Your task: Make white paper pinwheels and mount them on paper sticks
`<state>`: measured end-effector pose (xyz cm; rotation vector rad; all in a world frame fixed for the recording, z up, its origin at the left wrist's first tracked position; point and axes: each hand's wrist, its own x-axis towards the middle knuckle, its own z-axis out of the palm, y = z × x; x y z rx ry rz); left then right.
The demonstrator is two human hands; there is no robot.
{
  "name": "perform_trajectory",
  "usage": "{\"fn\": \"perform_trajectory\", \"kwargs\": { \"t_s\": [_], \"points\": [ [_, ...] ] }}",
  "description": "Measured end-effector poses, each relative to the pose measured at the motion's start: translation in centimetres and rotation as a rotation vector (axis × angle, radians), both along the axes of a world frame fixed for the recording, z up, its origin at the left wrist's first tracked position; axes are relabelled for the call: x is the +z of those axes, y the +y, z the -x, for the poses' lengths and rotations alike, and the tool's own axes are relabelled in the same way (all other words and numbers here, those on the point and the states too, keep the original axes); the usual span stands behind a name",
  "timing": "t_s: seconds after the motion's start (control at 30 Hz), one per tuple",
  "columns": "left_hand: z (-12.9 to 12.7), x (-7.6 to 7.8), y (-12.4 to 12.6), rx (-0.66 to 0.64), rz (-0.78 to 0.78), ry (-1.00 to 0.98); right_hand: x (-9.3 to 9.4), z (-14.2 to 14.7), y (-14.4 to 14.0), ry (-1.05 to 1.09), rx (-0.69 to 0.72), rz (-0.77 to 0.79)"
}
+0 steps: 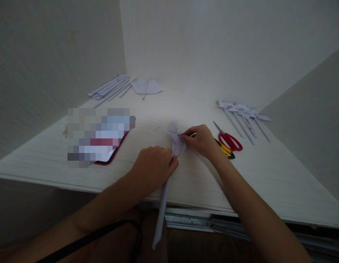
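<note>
Folding stage at the worktop (268, 175) edge: left hand (154, 166) clamped on the long rolled white paper stem (161, 212), right hand (202, 140) pinching the folded white paper head (177, 140), whose next crease likely needs steady fingertip pressure.

We can read no text, label, brand, number or sign anywhere here. The flat item (100, 137) at the left of the surface (268, 171) is blurred into blocks, so whatever is printed on it cannot be made out. We see no marking on the red-handled scissors (229, 139) either.
</note>
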<state>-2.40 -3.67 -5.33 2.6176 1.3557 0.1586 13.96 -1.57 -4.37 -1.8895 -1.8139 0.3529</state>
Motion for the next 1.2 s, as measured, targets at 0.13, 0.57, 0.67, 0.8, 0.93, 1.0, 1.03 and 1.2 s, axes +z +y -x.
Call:
{"fn": "perform_trajectory", "kwargs": {
  "t_s": [0.13, 0.57, 0.67, 0.8, 0.93, 1.0, 1.03, 1.2],
  "points": [
    [-0.1, 0.1, 0.0, -0.011, -0.012, -0.003, 0.0, 0.4, 0.1, 0.068, -0.026, 0.002],
    [-0.1, 0.2, 0.0, 0.016, 0.000, 0.012, 0.1, 0.5, -0.7, 0.012, 0.049, -0.101],
    [-0.1, 0.2, 0.0, 0.006, 0.002, 0.005, -0.3, 0.2, -0.9, 0.006, 0.073, -0.124],
    [0.0, 0.2, 0.1, 0.000, 0.006, -0.018, -0.8, -0.2, -1.0, 0.028, 0.076, -0.129],
    [0.0, 0.1, 0.1, -0.004, 0.015, -0.039, -0.9, -0.3, -1.1, 0.114, 0.110, -0.125],
    [0.1, 0.0, 0.1, -0.003, 0.023, -0.050, -0.8, -0.3, -1.1, 0.136, 0.095, -0.132],
    [0.1, 0.0, 0.1, -0.003, 0.026, -0.058, -0.8, -0.2, -1.2, 0.138, 0.083, -0.137],
    [0.1, 0.1, 0.0, 0.006, 0.053, -0.091, -0.6, -0.1, -1.3, 0.112, 0.064, -0.149]
  ]
}}
